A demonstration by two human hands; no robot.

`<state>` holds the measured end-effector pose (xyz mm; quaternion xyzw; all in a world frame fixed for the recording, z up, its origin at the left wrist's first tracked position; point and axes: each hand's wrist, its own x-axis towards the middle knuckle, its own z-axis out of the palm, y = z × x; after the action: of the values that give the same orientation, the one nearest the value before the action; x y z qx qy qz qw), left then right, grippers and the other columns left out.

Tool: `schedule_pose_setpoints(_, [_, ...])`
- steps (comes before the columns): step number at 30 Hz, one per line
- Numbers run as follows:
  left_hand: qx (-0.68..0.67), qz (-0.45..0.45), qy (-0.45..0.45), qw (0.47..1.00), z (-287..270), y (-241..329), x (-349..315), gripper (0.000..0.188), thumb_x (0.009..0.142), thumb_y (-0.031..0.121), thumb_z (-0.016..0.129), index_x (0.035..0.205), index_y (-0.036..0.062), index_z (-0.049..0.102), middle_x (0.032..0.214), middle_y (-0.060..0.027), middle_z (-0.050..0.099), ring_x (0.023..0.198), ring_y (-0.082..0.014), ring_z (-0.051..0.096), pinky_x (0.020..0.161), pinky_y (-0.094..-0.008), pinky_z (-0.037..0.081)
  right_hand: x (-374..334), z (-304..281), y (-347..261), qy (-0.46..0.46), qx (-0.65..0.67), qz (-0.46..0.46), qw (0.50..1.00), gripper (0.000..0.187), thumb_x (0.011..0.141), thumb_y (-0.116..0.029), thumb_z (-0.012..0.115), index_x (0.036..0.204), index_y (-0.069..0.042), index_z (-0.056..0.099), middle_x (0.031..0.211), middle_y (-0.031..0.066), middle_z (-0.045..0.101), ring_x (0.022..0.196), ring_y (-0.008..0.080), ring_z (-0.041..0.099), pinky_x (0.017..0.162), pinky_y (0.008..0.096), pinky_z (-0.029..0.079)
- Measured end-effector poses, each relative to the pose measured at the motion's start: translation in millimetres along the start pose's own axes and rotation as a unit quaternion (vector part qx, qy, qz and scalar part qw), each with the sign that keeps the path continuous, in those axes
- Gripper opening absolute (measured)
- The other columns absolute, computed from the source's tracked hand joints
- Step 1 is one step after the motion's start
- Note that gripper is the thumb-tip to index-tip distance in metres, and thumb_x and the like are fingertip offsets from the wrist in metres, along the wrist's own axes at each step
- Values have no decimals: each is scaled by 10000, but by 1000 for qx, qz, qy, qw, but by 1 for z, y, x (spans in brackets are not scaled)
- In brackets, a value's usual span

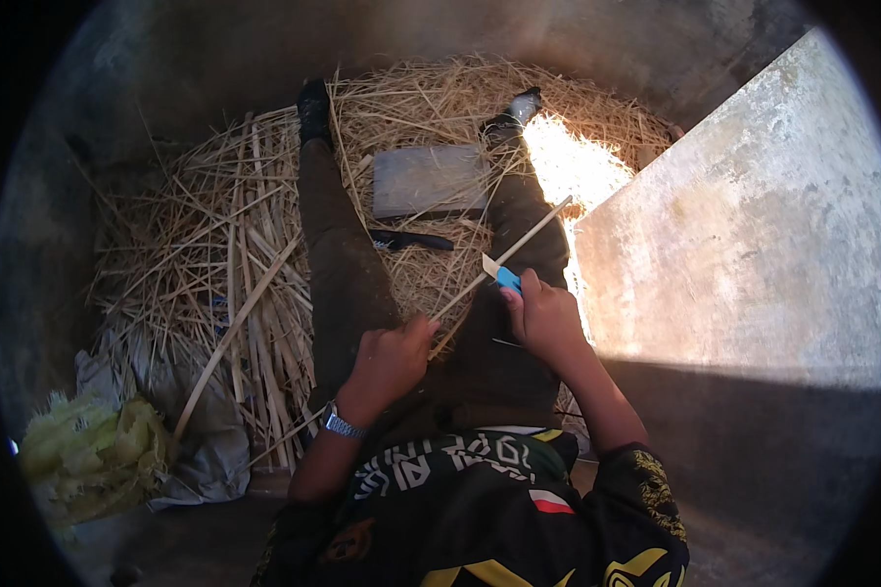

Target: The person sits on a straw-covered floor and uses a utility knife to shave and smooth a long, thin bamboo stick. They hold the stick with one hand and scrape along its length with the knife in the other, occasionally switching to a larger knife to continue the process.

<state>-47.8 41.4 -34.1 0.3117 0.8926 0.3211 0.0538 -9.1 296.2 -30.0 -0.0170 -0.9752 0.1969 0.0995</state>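
My left hand (pixel 392 360), with a watch on its wrist, is closed around the lower end of a thin pale strip of split wood or bamboo (pixel 542 225). The strip slants up and to the right, away from me, above my lap. In my right hand (pixel 550 318) is a blue-handled utility knife (pixel 508 279), gripped with the thumb along it. Its blade (pixel 489 264) lies against the strip about midway along, or just over it. A black-handled tool (pixel 411 241) rests on the shavings between my legs, part of it hidden.
A grey rectangular block (pixel 429 181) sits between my outstretched legs. Curly shavings (pixel 431 98) cover the floor beyond it. Many split strips (pixel 255 284) are heaped at my left. A yellowish crumpled bag (pixel 98 445) lies at lower left. A sunlit concrete wall (pixel 744 235) stands close at right.
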Motion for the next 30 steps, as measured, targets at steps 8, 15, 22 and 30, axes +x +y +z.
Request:
schedule_pose_setpoints(8, [-68, 16, -2, 998, -5, 9, -8, 306, 1071, 275, 513, 892, 43, 600, 592, -207, 563, 580, -430, 622, 547, -493, 473, 32, -46, 96, 216, 1, 62, 975, 376, 1102, -280, 408, 938, 14, 574, 641, 182, 562, 585, 348, 585, 567, 419, 457])
schedule_pose_setpoints(15, [-167, -49, 2, 985, -11, 9, -4, 353, 1091, 297, 474, 889, 27, 581, 605, -194, 568, 596, -409, 633, 555, -481, 458, -6, -20, -2, 62, 155, 96, 981, 381, 1083, -357, 449, 905, -26, 514, 634, 229, 569, 608, 462, 590, 558, 515, 429])
schedule_pose_setpoints(22, [-220, -59, -12, 974, -4, 5, -6, 313, 1086, 264, 519, 948, -3, 606, 611, -196, 505, 524, -347, 556, 527, -396, 422, -16, -4, -15, 12, 27, -12, 1000, 366, 1044, -368, 539, 873, -45, 512, 623, 192, 607, 560, 428, 615, 500, 512, 460])
schedule_pose_setpoints(30, [-212, -35, 1, 977, -6, 9, -7, 302, 1074, 251, 530, 906, 8, 591, 627, -223, 569, 597, -425, 625, 521, -467, 445, 16, -20, 18, 130, -51, 56, 989, 324, 1040, -320, 555, 893, -32, 536, 678, 191, 617, 620, 433, 633, 528, 477, 483])
